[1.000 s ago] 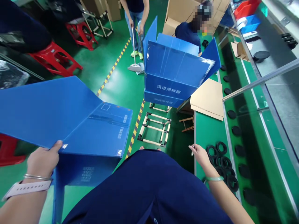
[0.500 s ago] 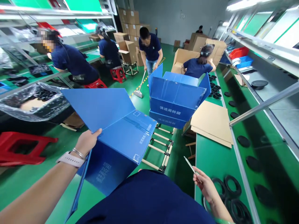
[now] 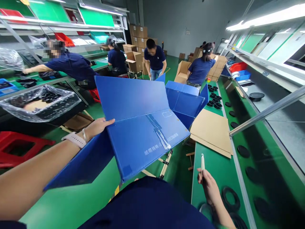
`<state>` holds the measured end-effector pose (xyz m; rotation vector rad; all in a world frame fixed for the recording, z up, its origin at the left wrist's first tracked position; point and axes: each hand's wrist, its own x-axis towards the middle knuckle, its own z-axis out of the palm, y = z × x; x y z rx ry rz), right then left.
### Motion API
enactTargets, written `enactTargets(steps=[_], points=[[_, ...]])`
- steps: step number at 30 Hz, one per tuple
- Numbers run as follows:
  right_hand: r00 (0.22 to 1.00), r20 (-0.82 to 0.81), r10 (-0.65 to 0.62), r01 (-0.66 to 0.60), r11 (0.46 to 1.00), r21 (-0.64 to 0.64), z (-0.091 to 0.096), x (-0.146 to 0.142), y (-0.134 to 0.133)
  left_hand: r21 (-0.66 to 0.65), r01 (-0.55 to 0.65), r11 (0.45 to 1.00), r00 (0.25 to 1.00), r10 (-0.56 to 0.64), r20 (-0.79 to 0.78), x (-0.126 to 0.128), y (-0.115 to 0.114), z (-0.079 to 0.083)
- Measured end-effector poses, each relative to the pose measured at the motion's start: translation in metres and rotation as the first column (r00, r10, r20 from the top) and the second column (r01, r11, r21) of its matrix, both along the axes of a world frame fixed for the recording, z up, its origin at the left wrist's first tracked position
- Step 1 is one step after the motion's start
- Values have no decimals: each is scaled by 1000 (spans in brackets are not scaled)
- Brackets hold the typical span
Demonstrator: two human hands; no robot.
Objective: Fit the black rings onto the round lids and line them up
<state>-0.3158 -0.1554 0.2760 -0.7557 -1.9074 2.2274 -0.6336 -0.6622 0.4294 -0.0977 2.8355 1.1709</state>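
Observation:
My left hand (image 3: 98,127) grips a blue box (image 3: 147,140) at the edge where a raised flap (image 3: 133,95) meets its taped side. The box is tilted in the air in front of me, with another flap hanging below my wrist. A strip of clear tape and white print show on the side facing up. My right hand (image 3: 209,184) is closed around a slim pale tool (image 3: 202,161), held upright over the green bench; its exact kind is unclear. Beyond the held box stands a second blue box (image 3: 184,98) with raised flaps, partly covered by it.
Brown cardboard sheets (image 3: 211,130) and black rings (image 3: 230,197) lie on the right bench (image 3: 200,187). A pipe frame (image 3: 165,165) stands below the box. At left are a red stool (image 3: 21,144) and a plastic-lined bin (image 3: 71,109). Several co-workers are around, one bent over straight ahead (image 3: 154,60).
My left hand has lifted and turned the blue box rightward, so it covers more of the second box. The tool in my right hand has swung from slanting to upright.

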Motion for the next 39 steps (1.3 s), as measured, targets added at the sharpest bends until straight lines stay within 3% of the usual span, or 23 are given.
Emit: enactTargets(steps=[2,5,8,9,12,15,18,21,24,26,30,39], points=[[996,-8,90,-89,993,73,8,-17,-12,-152,-14,988,999,22,49,-9,3,-24],[972,6,233,-231,957,176,13,-47,-37,-341,-52,939,997,68,36,7,23,-81],[944,65,324,-329,896,299,7,-73,-59,-405,116,907,992,-90,83,51,57,-143],[934,90,346,-356,871,338,4,-80,-65,-461,212,862,977,-181,112,66,69,-159],[886,179,428,-463,791,400,-2,-96,-78,-553,254,794,962,-268,56,100,102,-190],[762,321,562,-647,671,362,3,-112,-89,-538,295,790,936,-353,-5,111,129,-197],[595,398,698,-796,444,411,16,-129,-99,-494,346,798,910,-414,-31,113,147,-196],[480,454,750,-816,192,546,26,-142,-106,-468,343,814,910,-411,-47,117,152,-197],[468,546,695,-774,24,633,28,-148,-108,-476,318,820,922,-384,-46,121,147,-200],[494,590,639,-743,-43,668,27,-150,-109,-486,314,816,924,-380,-40,124,144,-202],[505,616,604,-702,-128,701,26,-152,-110,-492,315,812,925,-378,-32,126,143,-202],[450,621,642,-656,-235,717,28,-155,-121,-496,320,808,924,-381,-25,126,144,-199]])
